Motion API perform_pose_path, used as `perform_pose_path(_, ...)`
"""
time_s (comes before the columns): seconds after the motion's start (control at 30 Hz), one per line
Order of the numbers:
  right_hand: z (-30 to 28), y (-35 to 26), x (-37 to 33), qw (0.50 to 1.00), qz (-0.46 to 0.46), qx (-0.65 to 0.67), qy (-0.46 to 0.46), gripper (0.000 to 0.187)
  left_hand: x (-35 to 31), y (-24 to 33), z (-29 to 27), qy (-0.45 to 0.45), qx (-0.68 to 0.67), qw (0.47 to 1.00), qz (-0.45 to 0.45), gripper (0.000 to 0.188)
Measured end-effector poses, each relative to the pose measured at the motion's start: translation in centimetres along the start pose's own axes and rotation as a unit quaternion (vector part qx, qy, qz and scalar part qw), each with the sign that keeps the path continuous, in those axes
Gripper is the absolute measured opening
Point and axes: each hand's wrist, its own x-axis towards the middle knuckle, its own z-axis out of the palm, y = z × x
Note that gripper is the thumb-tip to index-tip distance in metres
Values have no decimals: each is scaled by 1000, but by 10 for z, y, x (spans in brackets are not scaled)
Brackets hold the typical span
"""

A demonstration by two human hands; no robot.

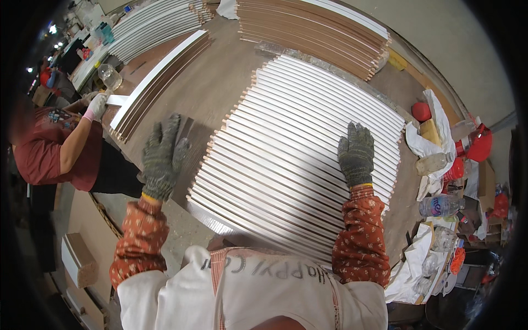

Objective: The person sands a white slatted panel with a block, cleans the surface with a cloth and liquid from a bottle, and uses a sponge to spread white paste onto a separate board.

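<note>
Grey-gloved, two hands (159, 159) (356, 154); the right over many white strips (297, 143).

L. hand (161, 157) & R. hand (356, 154): matching knit work gloves (159, 179), mottled dk. grey-green, w/ narrow yellow band (361, 185) at ea. wrist. Forearms: rust-orange sleeve covers (362, 231), small pale floral print, fabric loose, gathered nr. wrists. Torso & upper arms: white top (264, 297), w/ dk. lettering (240, 264) across front. Chest, both sides: narrow straps (218, 286), approx. parallel, red-and-white check.
</note>
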Motion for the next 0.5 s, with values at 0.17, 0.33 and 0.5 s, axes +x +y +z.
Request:
perform_pose_path(0.17,-48,-27,9,987,-88,130,46,62,-35,31,-21,107,-201,974,-1,61)
perform_pose_path(0.33,-129,-100,-7,890,-346,295,-9,86,-48,89,-9,64,-281,945,157,81)
perform_pose_path(0.5,-160,-105,-48,804,-272,331,-412,92,-31,118,-15,15,-483,834,266,78)
